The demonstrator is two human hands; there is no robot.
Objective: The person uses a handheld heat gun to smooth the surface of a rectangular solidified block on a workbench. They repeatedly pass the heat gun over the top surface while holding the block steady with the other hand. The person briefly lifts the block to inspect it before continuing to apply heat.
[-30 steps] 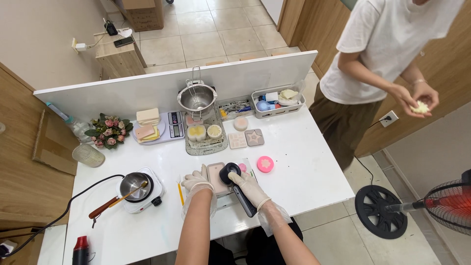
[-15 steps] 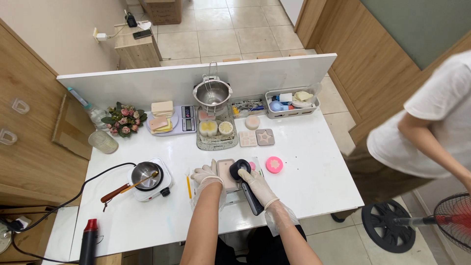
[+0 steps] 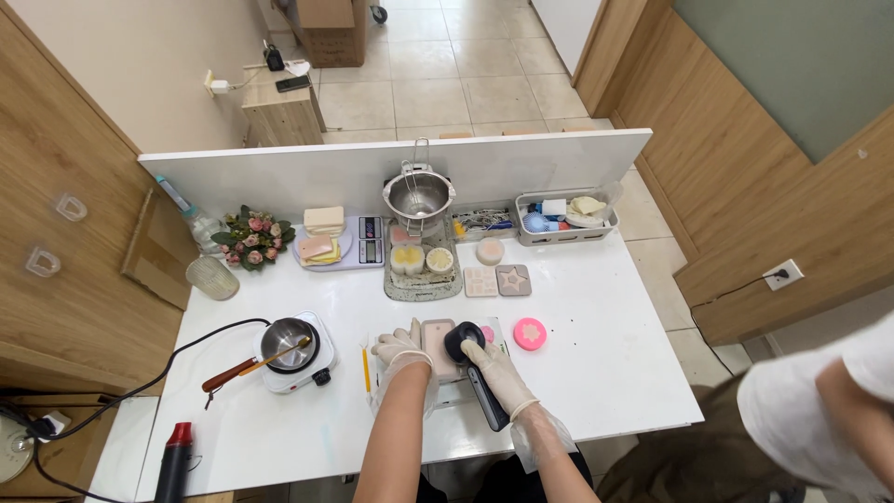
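My left hand point(image 3: 399, 348) has a clear glove on and rests flat on the white desk point(image 3: 605, 373), just below the middle of the frame, with its fingers spread a little and touching the left edge of a pale pink block point(image 3: 436, 346). My right hand point(image 3: 492, 365) also wears a glove, and its fingers are wrapped around a black tool point(image 3: 473, 373) with a round head that sits on the right side of the pink block. A yellow stick point(image 3: 366, 369) lies just left of my left hand. A round pink mold point(image 3: 530, 333) sits near my right hand, to its right. Farther left is a small hot plate with a pot point(image 3: 289, 345). At the lower right edge, another person's white sleeve point(image 3: 819, 410) shows.
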